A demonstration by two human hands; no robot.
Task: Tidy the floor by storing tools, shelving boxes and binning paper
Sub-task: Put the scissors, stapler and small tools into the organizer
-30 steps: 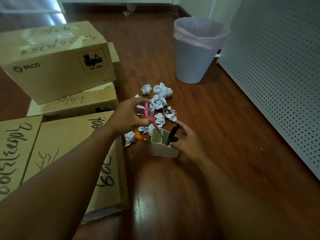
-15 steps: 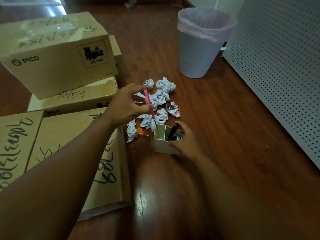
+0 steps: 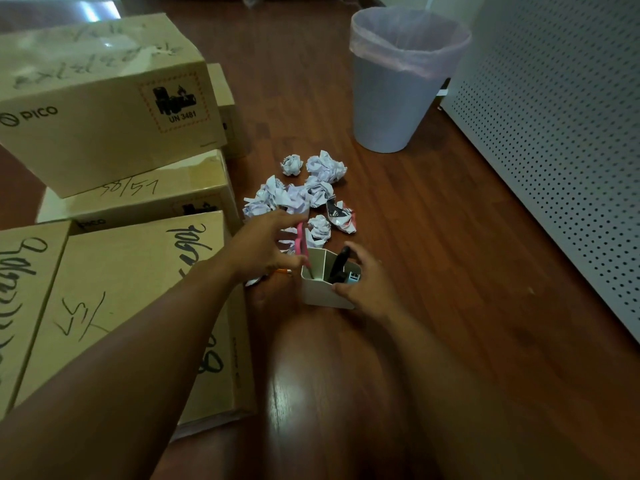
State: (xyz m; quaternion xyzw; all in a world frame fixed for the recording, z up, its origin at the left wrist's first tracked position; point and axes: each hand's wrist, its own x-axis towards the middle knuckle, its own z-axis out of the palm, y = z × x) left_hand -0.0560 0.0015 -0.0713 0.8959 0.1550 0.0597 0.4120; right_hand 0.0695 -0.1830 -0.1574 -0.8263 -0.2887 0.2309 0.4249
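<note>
A small white holder (image 3: 325,292) stands upright on the wood floor, near me, and I steady its right side. My pink scissors (image 3: 302,242) stand blades-down in its left compartment, handles up and tilted left. A black-handled tool (image 3: 341,263) leans in the right compartment. Beyond the holder, crumpled paper balls (image 3: 304,195) lie in a loose cluster, white with some dark print. An orange item (image 3: 282,270) lies on the floor just left of the holder, mostly hidden. Cardboard boxes (image 3: 114,109) with black scrawl are stacked at left. A lined grey bin (image 3: 391,98) stands far right.
</note>
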